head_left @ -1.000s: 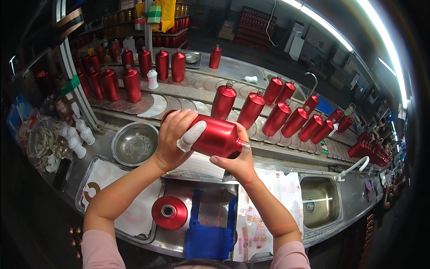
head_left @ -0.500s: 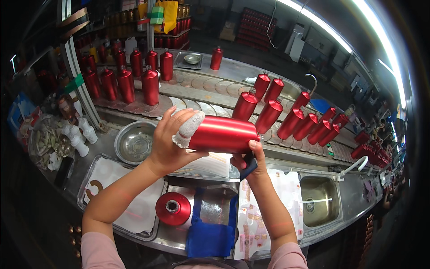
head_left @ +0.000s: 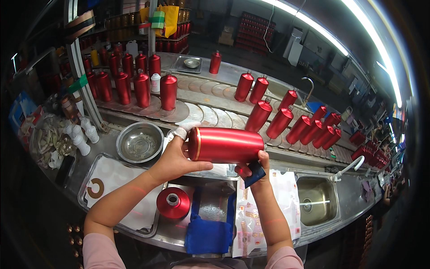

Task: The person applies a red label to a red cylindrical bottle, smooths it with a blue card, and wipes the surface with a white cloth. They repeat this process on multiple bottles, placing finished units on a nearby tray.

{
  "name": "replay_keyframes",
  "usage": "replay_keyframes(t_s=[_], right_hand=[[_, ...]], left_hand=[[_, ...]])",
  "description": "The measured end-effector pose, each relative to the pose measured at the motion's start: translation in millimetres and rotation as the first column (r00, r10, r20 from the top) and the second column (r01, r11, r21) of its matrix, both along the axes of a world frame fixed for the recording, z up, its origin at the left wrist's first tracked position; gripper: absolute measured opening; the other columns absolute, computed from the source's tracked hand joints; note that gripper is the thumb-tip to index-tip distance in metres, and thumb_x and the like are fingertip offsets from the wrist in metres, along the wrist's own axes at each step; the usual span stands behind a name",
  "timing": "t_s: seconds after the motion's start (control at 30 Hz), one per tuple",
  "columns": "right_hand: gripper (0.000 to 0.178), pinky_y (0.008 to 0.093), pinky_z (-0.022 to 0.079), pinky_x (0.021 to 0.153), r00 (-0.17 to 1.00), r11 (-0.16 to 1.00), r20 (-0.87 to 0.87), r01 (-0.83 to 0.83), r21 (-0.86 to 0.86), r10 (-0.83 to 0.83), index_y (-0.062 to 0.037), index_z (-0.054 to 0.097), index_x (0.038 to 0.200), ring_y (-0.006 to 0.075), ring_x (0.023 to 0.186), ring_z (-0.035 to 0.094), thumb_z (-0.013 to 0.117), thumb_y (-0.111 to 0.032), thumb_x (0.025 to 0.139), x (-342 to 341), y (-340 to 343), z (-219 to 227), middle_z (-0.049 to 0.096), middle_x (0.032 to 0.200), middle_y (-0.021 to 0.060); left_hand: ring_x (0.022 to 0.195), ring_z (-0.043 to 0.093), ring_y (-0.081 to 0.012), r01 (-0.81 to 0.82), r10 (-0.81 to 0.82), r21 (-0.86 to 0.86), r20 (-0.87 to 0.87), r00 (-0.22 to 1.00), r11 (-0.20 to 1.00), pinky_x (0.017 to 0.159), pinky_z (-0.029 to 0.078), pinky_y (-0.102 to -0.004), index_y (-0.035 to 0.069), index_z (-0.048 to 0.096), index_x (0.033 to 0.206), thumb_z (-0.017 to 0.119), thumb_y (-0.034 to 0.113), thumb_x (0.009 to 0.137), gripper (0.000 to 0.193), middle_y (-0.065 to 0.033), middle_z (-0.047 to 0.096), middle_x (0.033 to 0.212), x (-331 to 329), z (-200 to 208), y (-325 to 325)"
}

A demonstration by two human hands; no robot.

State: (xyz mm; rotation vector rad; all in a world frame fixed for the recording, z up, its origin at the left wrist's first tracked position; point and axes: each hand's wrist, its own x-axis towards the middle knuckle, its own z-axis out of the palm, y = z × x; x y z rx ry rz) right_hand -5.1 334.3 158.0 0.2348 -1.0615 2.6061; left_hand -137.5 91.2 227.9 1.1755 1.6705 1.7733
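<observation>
I hold a shiny red bottle [head_left: 228, 145] on its side in front of me, its base to the left and its neck to the right. A thin gold ring shows near the base. My left hand [head_left: 178, 158] supports the base end, thumb below, with a white cover on a fingertip. At the neck end, my right hand [head_left: 257, 167] grips the bottle. The same hand also has a dark blue flat piece [head_left: 255, 175] tucked in its fingers. Another red bottle [head_left: 173, 203] stands upright below my left forearm, its open neck facing up.
Several red bottles [head_left: 169, 93] stand on round plates of a conveyor [head_left: 210, 117] beyond my hands. A metal bowl [head_left: 139, 142] and a paper-lined tray [head_left: 96, 204] lie left. A blue cloth [head_left: 208, 236], printed sheets [head_left: 246, 228] and a sink [head_left: 313, 204] with a white faucet [head_left: 351, 168] lie right.
My left fingers have slid off the bottle's upper side to its base end, uncovering the gold ring. On the conveyor, the near bottles have shifted right and the far row left.
</observation>
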Motion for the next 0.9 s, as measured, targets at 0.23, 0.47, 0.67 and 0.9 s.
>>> replay_keyframes(t_s=[0.23, 0.47, 0.67, 0.9], right_hand=[[0.053, 0.0280, 0.041, 0.044, 1.000, 1.000, -0.018, -0.006, -0.020, 0.006, -0.0051, 0.062, 0.123, 0.0130, 0.042, 0.047, 0.068, -0.044, 0.088, 2, -1, -4, 0.073, 0.102, 0.0112], [0.052, 0.0237, 0.037, 0.041, 1.000, 0.993, 0.015, -0.007, -0.116, 0.009, -0.0092, 0.065, 0.120, 0.0113, 0.045, 0.046, 0.074, -0.051, 0.090, -7, -11, 1, 0.073, 0.098, 0.0059], [0.051, 0.0240, 0.038, 0.040, 0.996, 0.993, -0.062, -0.070, -0.100, 0.064, -0.0087, 0.066, 0.118, 0.0125, 0.045, 0.048, 0.071, -0.052, 0.092, -12, -10, 0, 0.073, 0.097, 0.0068], [0.052, 0.0239, 0.037, 0.040, 0.999, 0.992, -0.004, -0.040, -0.121, 0.039, -0.0093, 0.067, 0.116, 0.0128, 0.046, 0.047, 0.073, -0.054, 0.090, -12, -11, 0, 0.072, 0.093, 0.0062]], left_hand=[[0.123, 0.059, -0.0220, -0.015, 0.015, 0.014, 0.027, 1.000, 1.000, 0.105, 0.051, -0.0385, 0.005, 0.035, 0.149, 0.090, 0.008, 0.074, 0.094, -0.0126, 0.051, 0.139, 10, 2, -3], [0.120, 0.061, -0.0254, -0.134, 0.142, 0.048, -0.374, 0.916, 0.990, 0.103, 0.051, -0.0376, 0.005, 0.040, 0.146, 0.091, 0.013, 0.070, 0.092, -0.0156, 0.056, 0.130, 13, 5, -5], [0.124, 0.060, -0.0246, -0.151, 0.167, 0.073, -0.464, 0.870, 0.986, 0.105, 0.050, -0.0382, 0.004, 0.040, 0.146, 0.092, 0.012, 0.069, 0.093, -0.0148, 0.056, 0.134, 15, 5, -7], [0.126, 0.059, -0.0259, -0.139, 0.147, 0.055, -0.552, 0.821, 0.989, 0.108, 0.048, -0.0392, 0.002, 0.040, 0.148, 0.092, 0.014, 0.069, 0.096, -0.0145, 0.055, 0.139, 8, 0, -7]])
